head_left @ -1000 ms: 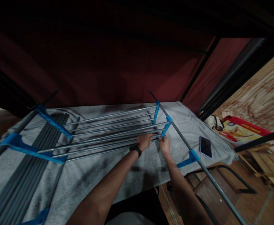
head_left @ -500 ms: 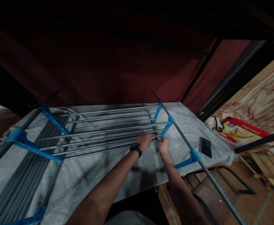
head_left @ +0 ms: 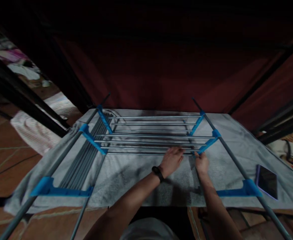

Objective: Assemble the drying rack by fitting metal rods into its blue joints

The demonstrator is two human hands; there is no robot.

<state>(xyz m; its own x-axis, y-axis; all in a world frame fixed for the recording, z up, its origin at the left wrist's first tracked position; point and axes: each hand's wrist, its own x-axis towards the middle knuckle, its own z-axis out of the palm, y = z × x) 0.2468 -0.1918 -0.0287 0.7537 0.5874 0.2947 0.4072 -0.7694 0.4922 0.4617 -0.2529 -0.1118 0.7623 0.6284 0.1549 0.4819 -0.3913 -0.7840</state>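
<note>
A rack of grey metal tubes (head_left: 136, 153) and blue plastic brackets stands on a grey cloth (head_left: 141, 180). My left hand (head_left: 172, 160), with a black band on the wrist, is on the front tubes near their right end, its fingers curled over them. At the front tip of a right-hand blue bracket (head_left: 209, 144), my right hand (head_left: 202, 164) pinches the corner where the front tube meets it. The exact contact under the fingers is hidden. Tubes run from this bracket to the left blue bracket (head_left: 92, 140).
Several loose grey tubes (head_left: 86, 160) lie bundled at the left. Nearer me are a left lower bracket (head_left: 61, 191) and a right one (head_left: 239, 189). A phone (head_left: 267, 181) rests at the right. A dark red panel (head_left: 151, 73) stands behind the cloth.
My view has swung left, so the whole rack shows further right and more of the left floor appears. My left hand has loosened slightly on the tubes; my right hand stays at the bracket tip.
</note>
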